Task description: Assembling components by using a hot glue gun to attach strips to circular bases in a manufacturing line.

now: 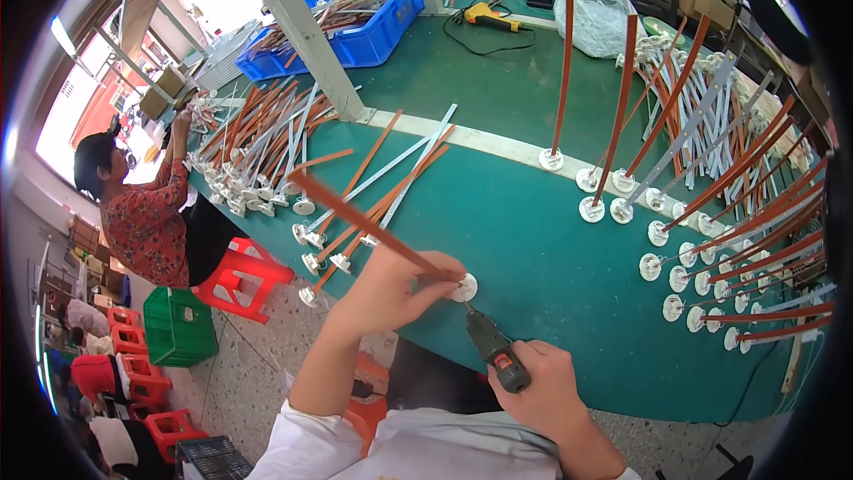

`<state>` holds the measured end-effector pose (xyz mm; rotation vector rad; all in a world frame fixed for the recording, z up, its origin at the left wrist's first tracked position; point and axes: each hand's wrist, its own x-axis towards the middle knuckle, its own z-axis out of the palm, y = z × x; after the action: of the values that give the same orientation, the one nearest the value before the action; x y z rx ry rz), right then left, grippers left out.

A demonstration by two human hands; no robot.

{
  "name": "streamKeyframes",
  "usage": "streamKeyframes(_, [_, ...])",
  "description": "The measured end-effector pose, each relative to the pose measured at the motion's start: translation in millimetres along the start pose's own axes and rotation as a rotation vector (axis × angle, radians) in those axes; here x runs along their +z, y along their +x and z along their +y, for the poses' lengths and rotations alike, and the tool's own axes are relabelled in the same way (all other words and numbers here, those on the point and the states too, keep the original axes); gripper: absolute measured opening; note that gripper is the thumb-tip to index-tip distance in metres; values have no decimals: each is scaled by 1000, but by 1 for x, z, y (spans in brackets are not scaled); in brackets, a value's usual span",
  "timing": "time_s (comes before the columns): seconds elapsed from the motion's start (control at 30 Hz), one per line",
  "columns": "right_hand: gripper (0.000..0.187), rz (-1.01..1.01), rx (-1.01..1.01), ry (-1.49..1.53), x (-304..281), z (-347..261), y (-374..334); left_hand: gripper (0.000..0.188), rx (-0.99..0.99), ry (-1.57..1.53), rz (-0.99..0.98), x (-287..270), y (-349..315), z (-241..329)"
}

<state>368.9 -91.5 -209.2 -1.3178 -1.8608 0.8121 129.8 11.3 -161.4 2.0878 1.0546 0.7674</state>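
Observation:
My left hand [400, 289] pinches a brown strip [369, 227] close to the white round base [466, 287] at its lower end. The strip slants up to the left over the table. Closed round the body of a dark handheld power tool [491, 347] is my right hand [544, 382]. The tool has a red part on its side, and its narrow tip points at the edge of the white base; whether they touch I cannot tell. Left of my left hand lie several brown and silver strips [382, 160] with white bases.
Finished-looking strips [622, 107] stand upright on white bases along the right of the green table [533, 240]. A large pile [267, 138] lies at the left. Further back are a blue crate [373, 44] and a yellow glue gun [493, 18]. Another person [147, 213] sits at the left.

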Motion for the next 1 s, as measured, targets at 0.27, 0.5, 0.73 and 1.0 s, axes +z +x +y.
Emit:
streamKeyframes(0.27, [20,29,50,206,-15,2,-7,16,-12,-23,13,-1,-3,7])
streamKeyframes(0.5, [20,86,123,240,-29,2,-7,15,55,-2,31,11,-8,7])
streamKeyframes(0.73, [19,49,-2,238,-18,4,-6,16,66,62,132,22,-8,13])
streamKeyframes(1.0, [19,10,-74,109,-6,11,-6,12,-19,319,122,19,-7,22])
